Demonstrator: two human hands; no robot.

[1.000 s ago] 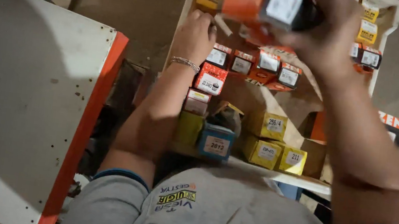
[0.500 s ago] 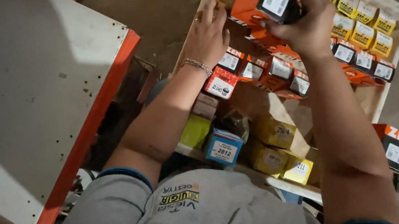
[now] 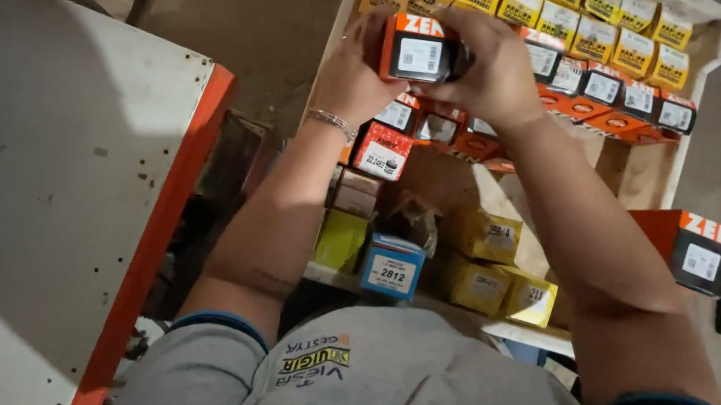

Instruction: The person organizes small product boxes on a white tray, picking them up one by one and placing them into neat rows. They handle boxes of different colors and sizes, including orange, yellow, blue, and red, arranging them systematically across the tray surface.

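Both my hands hold one orange and black carton (image 3: 420,49) with a white label, above a white wooden crate (image 3: 700,108). My left hand (image 3: 351,76), with a thin bracelet on the wrist, grips the carton's left side. My right hand (image 3: 489,71) wraps its right side and top. Under the carton lie rows of similar orange and black cartons (image 3: 621,90) and, farther back, small yellow cartons (image 3: 580,13). My forearms reach forward over my grey shirt.
A blue carton (image 3: 392,267) and several yellow cartons (image 3: 484,284) sit at the crate's near edge. One orange and black carton (image 3: 693,251) rests on the crate's right rim. A white panel with an orange edge (image 3: 162,232) stands at the left, on a dusty concrete floor.
The view has tipped so the crate sits lower in frame. My left hand came off the crate's cartons and closed on the carton that my right hand held.
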